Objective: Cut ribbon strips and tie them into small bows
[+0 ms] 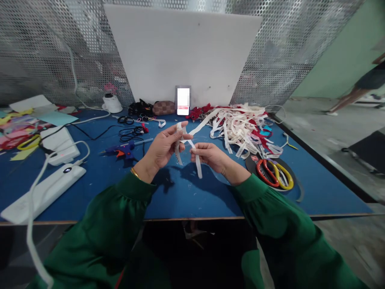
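Observation:
Above the middle of the blue table, my left hand (165,145) is closed on a white ribbon (198,163), which loops over its fingers. The fingertips of my right hand (209,155) pinch the same ribbon, and a loose end hangs below them. A paler strip runs from near my left fingers toward a tangled heap of white and red ribbons (237,124) at the back right. Whether that strip joins the held ribbon I cannot tell. Left of my left hand lies a blue glue gun (124,150) with an orange trigger.
Scissors with red and yellow handles (285,176) rest on a dark round reel at right. A lit phone (183,100) leans on the white board. At left are a power bank (45,192), a power strip (60,144) and cables. A person's leg (345,98) shows far right.

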A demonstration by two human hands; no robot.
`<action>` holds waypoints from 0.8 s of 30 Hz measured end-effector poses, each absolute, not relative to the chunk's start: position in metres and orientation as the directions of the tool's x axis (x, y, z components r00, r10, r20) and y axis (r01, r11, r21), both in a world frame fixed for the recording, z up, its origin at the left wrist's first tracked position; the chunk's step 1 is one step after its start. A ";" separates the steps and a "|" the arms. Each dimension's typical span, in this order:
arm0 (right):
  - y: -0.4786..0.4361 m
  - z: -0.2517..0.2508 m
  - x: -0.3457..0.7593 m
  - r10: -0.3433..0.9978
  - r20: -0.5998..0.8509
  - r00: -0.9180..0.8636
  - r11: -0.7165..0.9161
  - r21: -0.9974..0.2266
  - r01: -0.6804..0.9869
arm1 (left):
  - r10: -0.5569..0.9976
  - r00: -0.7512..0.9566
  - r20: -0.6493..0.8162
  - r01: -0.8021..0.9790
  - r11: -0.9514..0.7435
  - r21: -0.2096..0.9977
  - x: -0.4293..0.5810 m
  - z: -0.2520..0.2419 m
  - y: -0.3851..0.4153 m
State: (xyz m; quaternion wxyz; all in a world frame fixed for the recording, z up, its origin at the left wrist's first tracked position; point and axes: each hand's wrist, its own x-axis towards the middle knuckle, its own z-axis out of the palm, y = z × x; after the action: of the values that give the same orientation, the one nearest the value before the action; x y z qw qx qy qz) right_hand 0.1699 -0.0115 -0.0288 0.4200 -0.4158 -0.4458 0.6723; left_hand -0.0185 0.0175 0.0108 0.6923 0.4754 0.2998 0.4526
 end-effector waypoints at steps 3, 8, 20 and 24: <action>-0.009 -0.031 0.168 0.975 -0.085 -0.207 -0.125 -0.974 -0.189 | 0.933 0.359 0.009 -0.343 0.123 0.931 -0.018 0.010 0.020; -0.007 -0.038 0.167 0.976 0.196 -0.091 0.209 -0.964 0.167 | 0.953 0.303 -0.011 -0.338 0.118 0.934 -0.019 0.009 0.024; -0.032 -0.023 0.159 0.863 0.381 -0.333 0.505 -0.692 0.516 | 0.963 0.251 0.097 -0.141 -0.063 0.988 -0.015 -0.001 0.025; -0.036 -0.019 0.156 0.886 0.389 -0.250 0.457 -0.823 0.337 | 0.950 0.273 0.154 -0.049 -0.146 0.988 -0.012 -0.002 0.023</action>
State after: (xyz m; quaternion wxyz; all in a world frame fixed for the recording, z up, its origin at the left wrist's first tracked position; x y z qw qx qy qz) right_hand 0.1557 -0.0358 -0.0193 0.4453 -0.4202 -0.7281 0.3082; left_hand -0.0125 0.0228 -0.0025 0.5323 0.5943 0.3789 0.4689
